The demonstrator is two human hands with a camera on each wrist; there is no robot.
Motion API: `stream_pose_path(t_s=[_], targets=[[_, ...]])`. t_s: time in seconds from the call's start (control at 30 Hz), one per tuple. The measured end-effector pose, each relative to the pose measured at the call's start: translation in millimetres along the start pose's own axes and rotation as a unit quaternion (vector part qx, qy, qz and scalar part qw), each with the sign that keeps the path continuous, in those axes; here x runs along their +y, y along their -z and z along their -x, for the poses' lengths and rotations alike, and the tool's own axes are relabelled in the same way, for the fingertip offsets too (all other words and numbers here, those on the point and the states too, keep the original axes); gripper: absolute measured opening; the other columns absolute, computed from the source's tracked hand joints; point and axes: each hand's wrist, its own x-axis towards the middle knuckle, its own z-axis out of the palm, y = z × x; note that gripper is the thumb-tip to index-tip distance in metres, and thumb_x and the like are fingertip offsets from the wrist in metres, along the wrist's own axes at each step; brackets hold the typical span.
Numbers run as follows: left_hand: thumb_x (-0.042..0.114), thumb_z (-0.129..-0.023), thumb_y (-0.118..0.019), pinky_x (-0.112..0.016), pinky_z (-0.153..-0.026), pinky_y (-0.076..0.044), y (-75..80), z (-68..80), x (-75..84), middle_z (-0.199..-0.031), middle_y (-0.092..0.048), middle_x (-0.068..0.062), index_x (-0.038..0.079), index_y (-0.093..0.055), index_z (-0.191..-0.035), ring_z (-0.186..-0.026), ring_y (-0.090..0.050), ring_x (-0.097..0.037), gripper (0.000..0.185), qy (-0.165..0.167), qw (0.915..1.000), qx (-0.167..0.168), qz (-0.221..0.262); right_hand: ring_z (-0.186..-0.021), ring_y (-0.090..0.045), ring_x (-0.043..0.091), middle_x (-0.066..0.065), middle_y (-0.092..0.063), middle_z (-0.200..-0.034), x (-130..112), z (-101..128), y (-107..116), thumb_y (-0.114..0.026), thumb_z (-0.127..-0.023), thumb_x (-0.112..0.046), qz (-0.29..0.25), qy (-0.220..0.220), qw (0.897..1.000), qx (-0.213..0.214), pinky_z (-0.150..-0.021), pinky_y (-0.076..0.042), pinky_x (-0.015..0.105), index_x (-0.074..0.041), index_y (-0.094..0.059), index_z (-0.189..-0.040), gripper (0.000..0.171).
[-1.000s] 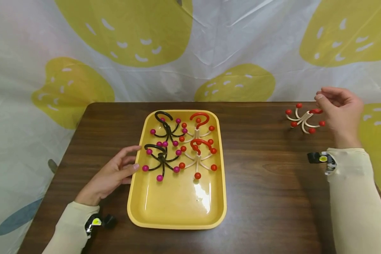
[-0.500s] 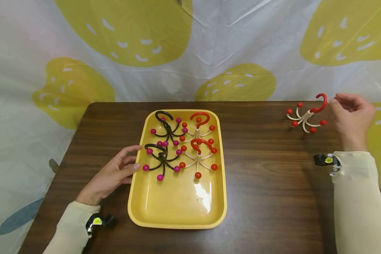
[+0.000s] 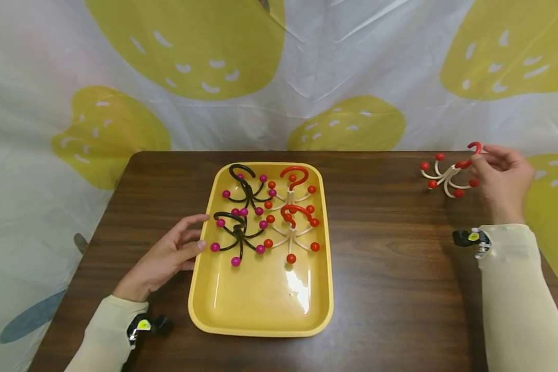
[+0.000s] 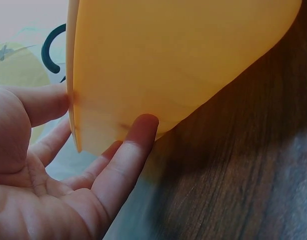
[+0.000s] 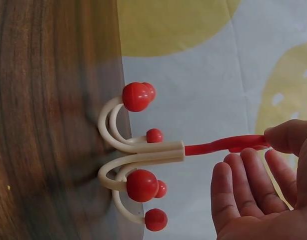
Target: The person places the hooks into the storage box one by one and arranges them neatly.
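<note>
In the head view my right hand (image 3: pixel 504 178) pinches the red hook of a multi-arm hanger (image 3: pixel 448 174) with cream arms and red ball tips. This hanger stands on the table at the far right. The right wrist view shows the thumb at the end of its red hook (image 5: pixel 223 144), with the other fingers spread below. My left hand (image 3: pixel 167 256) rests on the left side of a yellow tray (image 3: pixel 260 330). Seen from the left wrist, the thumb touches the tray's rim and the straight fingers (image 4: pixel 126 165) lie against its outer wall.
Inside the tray are two black hangers (image 3: pixel 238 232) with magenta balls at left and two cream hangers (image 3: pixel 291 235) with red balls at right. The brown table (image 3: pixel 390 258) ends at a lemon-print curtain (image 3: pixel 242 124).
My right hand drew away to the right from the hanger's red hook, then came back left onto it. The hanger has stayed in place. My left hand and the tray have not moved.
</note>
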Motion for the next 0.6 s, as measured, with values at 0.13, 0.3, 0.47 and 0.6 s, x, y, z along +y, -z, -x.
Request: stream_pose_path(t_s=[0.13,0.3,0.47,0.6], targets=[[0.020,-0.109,-0.062,-0.044,-0.088,-0.065,0.4,-0.1,0.7,-0.151,-0.046,-0.031,0.019,-0.028,-0.163,-0.112,-0.073,-0.020,0.064,0.000,1.0000,0.002,-0.001,-0.063,-0.072,0.003,-0.005,-0.076,-0.081,0.9,0.9,-2.5,-0.074,-0.087,0.007,0.024,0.002,1.000,-0.007,-0.051,-0.055,0.014,-0.008,-0.077,-0.108,0.026],[0.021,-0.109,-0.062,-0.045,-0.089,-0.065,1.1,-0.4,-0.4,-0.152,-0.045,-0.030,0.020,-0.028,-0.163,-0.114,-0.073,-0.022,0.064,0.003,1.0000,0.001,-0.004,-0.059,-0.069,0.001,-0.009,-0.075,-0.076,1.7,3.1,-5.3,-0.073,-0.087,0.007,0.057,0.013,0.998,-0.014,-0.047,-0.051,0.012,-0.011,-0.076,-0.113,0.031],[0.020,-0.109,-0.061,-0.046,-0.089,-0.065,1.6,-0.4,-1.5,-0.152,-0.045,-0.031,0.020,-0.028,-0.163,-0.114,-0.072,-0.022,0.064,0.001,1.0000,-0.002,-0.001,-0.058,-0.067,-0.001,-0.011,-0.075,-0.072,3.6,3.7,-8.2,-0.072,-0.086,0.006,0.079,0.025,0.997,-0.011,-0.046,-0.049,0.012,-0.007,-0.076,-0.120,0.036],[0.020,-0.109,-0.061,-0.046,-0.089,-0.065,1.6,-0.1,-1.2,-0.152,-0.045,-0.031,0.019,-0.028,-0.164,-0.114,-0.073,-0.022,0.064,-0.001,1.0000,-0.003,0.000,-0.060,-0.067,-0.003,-0.013,-0.073,-0.073,1.0,5.0,-9.9,-0.071,-0.087,0.005,0.103,0.025,0.994,-0.006,-0.047,-0.049,0.011,-0.006,-0.075,-0.124,0.039]])
